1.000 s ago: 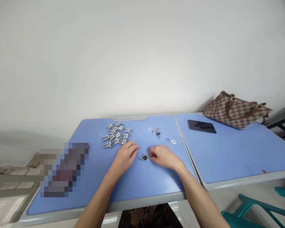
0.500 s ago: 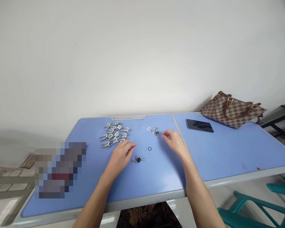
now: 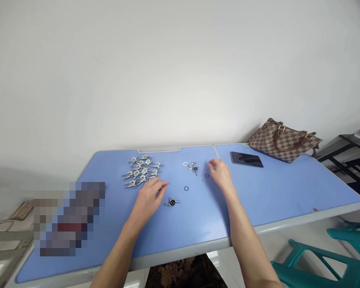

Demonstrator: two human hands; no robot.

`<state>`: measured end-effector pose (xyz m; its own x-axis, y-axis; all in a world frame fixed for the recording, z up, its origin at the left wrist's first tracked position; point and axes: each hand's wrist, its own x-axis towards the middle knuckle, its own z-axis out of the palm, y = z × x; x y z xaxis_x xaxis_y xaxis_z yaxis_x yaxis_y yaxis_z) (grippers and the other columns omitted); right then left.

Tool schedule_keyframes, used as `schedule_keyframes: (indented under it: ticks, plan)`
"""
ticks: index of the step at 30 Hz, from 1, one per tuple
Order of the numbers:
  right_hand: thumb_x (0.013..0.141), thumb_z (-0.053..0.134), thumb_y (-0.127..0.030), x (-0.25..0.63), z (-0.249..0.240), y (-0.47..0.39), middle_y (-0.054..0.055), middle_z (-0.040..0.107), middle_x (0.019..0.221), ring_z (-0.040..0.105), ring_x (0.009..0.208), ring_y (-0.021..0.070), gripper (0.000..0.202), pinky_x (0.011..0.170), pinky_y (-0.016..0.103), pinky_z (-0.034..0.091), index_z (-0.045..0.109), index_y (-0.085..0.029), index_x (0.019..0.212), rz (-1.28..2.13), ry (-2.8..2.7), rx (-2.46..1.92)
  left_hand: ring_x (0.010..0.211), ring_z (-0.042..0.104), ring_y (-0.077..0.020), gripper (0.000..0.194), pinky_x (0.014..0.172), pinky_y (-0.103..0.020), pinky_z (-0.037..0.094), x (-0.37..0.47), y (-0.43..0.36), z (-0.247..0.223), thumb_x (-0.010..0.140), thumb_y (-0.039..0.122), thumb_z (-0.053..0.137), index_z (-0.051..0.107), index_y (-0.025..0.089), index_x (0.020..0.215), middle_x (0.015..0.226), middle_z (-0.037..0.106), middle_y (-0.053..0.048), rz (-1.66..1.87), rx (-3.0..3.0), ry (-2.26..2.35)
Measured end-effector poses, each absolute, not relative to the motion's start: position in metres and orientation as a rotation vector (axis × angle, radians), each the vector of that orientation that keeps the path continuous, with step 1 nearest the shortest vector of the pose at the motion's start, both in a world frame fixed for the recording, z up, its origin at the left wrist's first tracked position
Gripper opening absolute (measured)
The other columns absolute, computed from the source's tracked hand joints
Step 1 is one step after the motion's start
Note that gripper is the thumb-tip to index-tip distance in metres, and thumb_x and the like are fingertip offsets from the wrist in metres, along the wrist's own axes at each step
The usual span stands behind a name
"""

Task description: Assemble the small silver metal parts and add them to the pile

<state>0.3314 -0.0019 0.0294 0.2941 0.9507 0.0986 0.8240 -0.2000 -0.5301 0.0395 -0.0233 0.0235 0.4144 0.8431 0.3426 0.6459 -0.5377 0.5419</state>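
My left hand [image 3: 149, 198] rests over the table with its fingers stretched forward and the thumb a little apart, and I see nothing in it. Just right of it lies a metal fitting with a round black centre and side stems [image 3: 172, 203]. My right hand [image 3: 220, 173] is off to the right, fingers curled together; whether they hold something small is hidden. Left of those fingers lies a second fitting [image 3: 195, 169], beside a pale metal ring piece [image 3: 185, 164]. One thin black ring [image 3: 207, 176] is near the right hand, and another black ring [image 3: 186, 188] lies between the hands.
A pile of several metal fittings [image 3: 142, 170] lies beyond my left hand. On the right are a phone [image 3: 246, 159] and a checkered handbag [image 3: 283, 142] by the wall. A pixelated patch [image 3: 75, 218] covers the left side. Green stools [image 3: 310, 260] stand below the table.
My right hand has shifted slightly up and away, and a thin black ring now shows beside it. The left hand stays in nearly the same place. The view has turned slightly.
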Motion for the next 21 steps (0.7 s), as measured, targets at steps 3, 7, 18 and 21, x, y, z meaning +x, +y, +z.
schedule_keyframes:
  ticks: [3, 7, 18, 21]
  plan:
    - [0.097, 0.041, -0.024, 0.328, 0.029, 0.01, 0.009, 0.063, 0.117, 0.061, 0.102, 0.0176, 0.03, 0.085, 0.028, 0.043, 0.062, -0.018, 0.119, 0.352, -1.602, -2.003, 0.085, 0.061, -0.0169, 0.021, 0.075, -0.029, 0.048, 0.04, -0.024, 0.023, 0.096, 0.024, 0.043, 0.064, 0.022, 0.097, 0.095, 0.063, -0.004, 0.832, 2.367, 1.289]
    - [0.092, 0.056, -0.035, 0.308, 0.022, 0.023, 0.006, 0.065, 0.109, 0.062, 0.096, 0.0166, 0.025, 0.08, 0.025, 0.043, 0.068, -0.021, 0.108, 0.41, -1.674, -1.936, 0.086, 0.06, -0.0172, 0.021, 0.076, -0.03, 0.047, 0.039, -0.024, 0.022, 0.096, 0.023, 0.042, 0.063, 0.021, 0.097, 0.096, 0.063, -0.004, 0.832, 2.378, 1.277]
    - [0.093, 0.047, -0.032, 0.299, 0.036, 0.008, 0.006, 0.067, 0.092, 0.059, 0.083, 0.0168, 0.026, 0.073, 0.026, 0.042, 0.068, -0.017, 0.094, 0.497, -1.656, -1.815, 0.088, 0.061, -0.0177, 0.018, 0.076, -0.029, 0.051, 0.028, -0.026, 0.036, 0.086, 0.029, 0.059, 0.065, 0.024, 0.103, 0.097, 0.063, -0.002, 0.542, 2.174, 1.086]
    - [0.09, 0.054, -0.033, 0.289, 0.044, -0.015, 0.001, 0.066, 0.08, 0.057, 0.072, 0.0137, 0.021, 0.065, 0.023, 0.042, 0.068, -0.018, 0.087, 0.726, -1.784, -1.566, 0.098, 0.058, -0.0202, 0.028, 0.084, -0.032, 0.049, 0.028, -0.031, 0.037, 0.08, 0.025, 0.063, 0.062, 0.025, 0.108, 0.105, 0.06, -0.003, 0.382, 2.156, 1.04]
